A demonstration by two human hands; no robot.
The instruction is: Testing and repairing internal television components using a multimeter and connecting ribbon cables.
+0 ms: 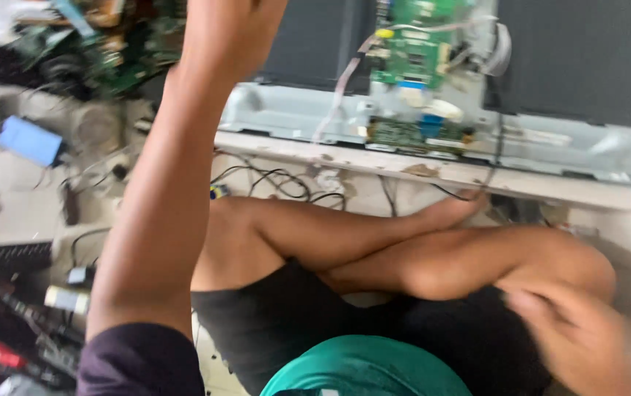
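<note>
Up at the top edge, left hand [231, 29]: raised on a long, nearly straight arm that runs from the dark sleeve [139, 363] at the bottom left; the fingers are cut off by the frame, so I cannot tell whether they are open or closed.
Right hand [583, 341]: low at the bottom right, blurred, resting by the bent knee; fingers look loosely spread and hold nothing.
Flat screen panel [433, 136]: lies back-up on the floor in front of the crossed legs, its grey metal frame running left to right.
Green circuit board [414, 44]: sits on the panel's back near the top middle, with a pale ribbon cable [341, 88] running down from it.
Black wires [279, 183]: lie on the floor between the panel's near edge and the legs.
Blue box [29, 141]: on the floor at the left, well apart from both hands.
</note>
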